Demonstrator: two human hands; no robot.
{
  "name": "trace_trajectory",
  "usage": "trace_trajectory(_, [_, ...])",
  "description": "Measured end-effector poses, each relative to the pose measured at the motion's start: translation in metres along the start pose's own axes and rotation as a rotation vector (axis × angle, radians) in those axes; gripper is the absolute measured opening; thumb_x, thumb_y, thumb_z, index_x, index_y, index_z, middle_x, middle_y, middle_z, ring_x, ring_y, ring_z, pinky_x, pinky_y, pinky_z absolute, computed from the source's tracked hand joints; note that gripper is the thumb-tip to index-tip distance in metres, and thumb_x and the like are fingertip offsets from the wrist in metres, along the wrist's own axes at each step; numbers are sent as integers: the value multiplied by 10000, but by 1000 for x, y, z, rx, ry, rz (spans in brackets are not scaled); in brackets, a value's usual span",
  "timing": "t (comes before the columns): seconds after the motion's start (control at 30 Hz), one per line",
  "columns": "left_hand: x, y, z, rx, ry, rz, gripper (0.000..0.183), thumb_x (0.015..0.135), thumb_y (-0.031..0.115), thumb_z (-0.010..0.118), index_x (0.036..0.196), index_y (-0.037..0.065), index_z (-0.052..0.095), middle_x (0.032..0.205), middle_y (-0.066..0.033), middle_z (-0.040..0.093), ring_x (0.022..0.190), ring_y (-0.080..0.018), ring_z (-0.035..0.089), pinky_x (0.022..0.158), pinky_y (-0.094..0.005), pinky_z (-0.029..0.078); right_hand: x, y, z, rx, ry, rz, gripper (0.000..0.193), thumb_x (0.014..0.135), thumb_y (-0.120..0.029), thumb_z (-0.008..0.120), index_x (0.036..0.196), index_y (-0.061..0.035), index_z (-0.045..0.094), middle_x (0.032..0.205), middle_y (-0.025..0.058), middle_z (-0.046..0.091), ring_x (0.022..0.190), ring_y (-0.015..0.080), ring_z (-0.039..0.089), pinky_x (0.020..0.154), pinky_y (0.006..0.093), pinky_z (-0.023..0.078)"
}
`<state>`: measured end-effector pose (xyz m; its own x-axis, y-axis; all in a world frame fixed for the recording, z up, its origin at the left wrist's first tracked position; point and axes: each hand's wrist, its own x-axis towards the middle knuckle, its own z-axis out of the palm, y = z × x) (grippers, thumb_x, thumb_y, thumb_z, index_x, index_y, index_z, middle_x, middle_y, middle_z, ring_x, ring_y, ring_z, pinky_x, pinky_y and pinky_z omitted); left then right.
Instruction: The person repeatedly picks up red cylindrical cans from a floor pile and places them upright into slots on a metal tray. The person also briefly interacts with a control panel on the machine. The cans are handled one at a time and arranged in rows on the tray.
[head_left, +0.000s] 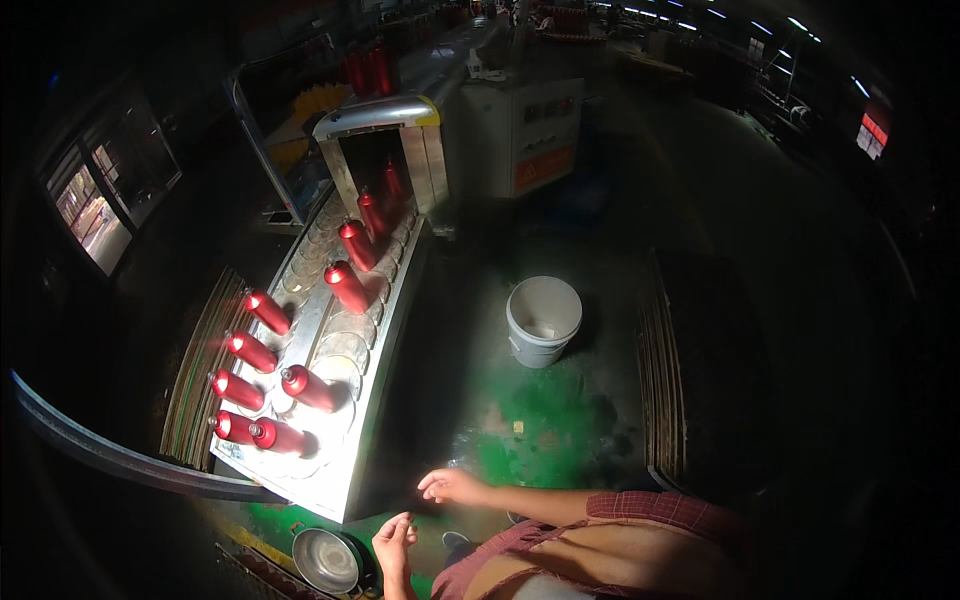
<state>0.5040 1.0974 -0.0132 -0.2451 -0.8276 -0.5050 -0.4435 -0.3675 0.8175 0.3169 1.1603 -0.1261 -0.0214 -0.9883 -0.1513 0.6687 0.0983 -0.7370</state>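
My left hand (396,541) is raised near the lower edge, its fingers curled in toward the thumb. Whatever those fingers may hold is too small to make out. Just above it and to the right, my right hand (452,487) reaches leftward with its fingers loosely apart and nothing visible in them. Both hands are off the near end of a brightly lit conveyor table (335,485). Several shiny red metal bottles with narrow necks lean or stand on it in two rows. The closest to my hands is a red bottle (279,437) at the near end.
The conveyor's far end enters a metal tunnel housing (378,118). A white bucket (545,350) stands on the green-stained floor. A round metal pan (326,560) sits below the conveyor's near end. Flat stacked sheets (662,390) rise at right. A control cabinet (545,125) is farther back.
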Motion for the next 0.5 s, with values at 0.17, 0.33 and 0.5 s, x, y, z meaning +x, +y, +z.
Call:
trace_trajectory(0.17, [-68, -28, -36, -87, 111, 56, 209, 938, 88, 616, 1115, -18, 647, 929, -80, 688, 726, -130, 635, 581, -238, 511, 6, 11, 72, -199, -133, -144, 208, 902, -57, 582, 1095, 1, 635, 910, 73, 691, 721, 88, 603, 675, 244, 515])
trace_trajectory(0.33, [-178, -141, -77, -181, 311, -4, 220, 931, 97, 620, 1119, -5, 671, 949, -49, 690, 784, -103, 628, 632, -215, 489, -19, 62, 154, -446, -438, 103, 223, 937, -91, 588, 1144, -17, 622, 988, 56, 677, 794, 94, 598, 740, 265, 520])
trace_trajectory(0.5, [-273, -267, -141, -463, 590, -6, 243, 920, 161, 639, 1126, 42, 685, 962, -13, 690, 808, -74, 624, 654, -186, 473, -61, 137, 269, -590, -684, 187, 225, 936, -140, 613, 1146, -70, 656, 1014, 24, 692, 847, 90, 601, 759, 263, 509])
